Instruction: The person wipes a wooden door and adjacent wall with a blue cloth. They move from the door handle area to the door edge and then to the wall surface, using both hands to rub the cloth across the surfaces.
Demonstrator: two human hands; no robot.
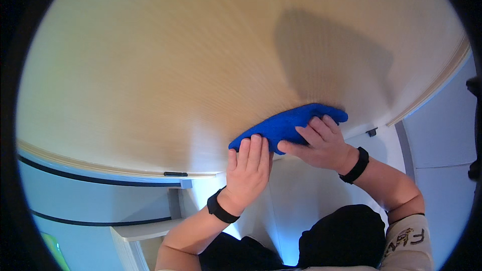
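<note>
A folded blue cloth (284, 124) lies against a broad wood-grain panel or tabletop (180, 67), close to its near edge. My left hand (248, 167) presses its fingertips on the cloth's left part, the fingers held straight and close together; its thumb is mostly hidden. On the cloth's right part, my right hand (320, 145) has its fingers bent into the fabric. A black band (222, 207) circles my left wrist, and another black band (356, 165) is on my right wrist.
Pale blue drawer-like fronts (94, 199) with dark strips stand below the surface at left. A small black fitting (176, 174) sits on the near edge. A dark bracket (371, 132) shows near the right forearm. My dark-clothed legs (342, 237) are below.
</note>
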